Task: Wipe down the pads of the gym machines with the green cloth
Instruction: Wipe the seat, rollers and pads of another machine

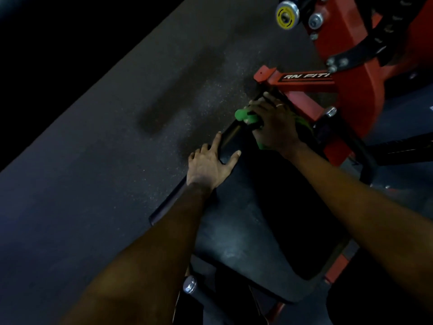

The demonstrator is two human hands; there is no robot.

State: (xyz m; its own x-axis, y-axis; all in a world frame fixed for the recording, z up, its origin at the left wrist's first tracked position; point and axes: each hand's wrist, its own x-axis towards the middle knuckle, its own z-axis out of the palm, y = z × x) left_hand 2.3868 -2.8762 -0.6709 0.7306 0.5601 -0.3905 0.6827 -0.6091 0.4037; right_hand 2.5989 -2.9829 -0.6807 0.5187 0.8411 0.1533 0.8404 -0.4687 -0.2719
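A long black pad [248, 221] of a red gym machine runs from the lower middle up toward the frame. My right hand [274, 127] presses the green cloth [246, 116] onto the pad's far end, fingers curled over the bunched fabric; a ring shows on one finger. My left hand [210, 163] lies flat on the pad's left edge, fingers spread and straight, the thumb on the top surface. Most of the cloth is hidden under my right hand.
The red machine frame [356, 95] with a lettered bar, bolts and a yellow-capped roller [287, 15] rises at the upper right. Dark speckled rubber floor [117, 148] spreads to the left. A chrome knob [189, 285] sits below the pad's near end.
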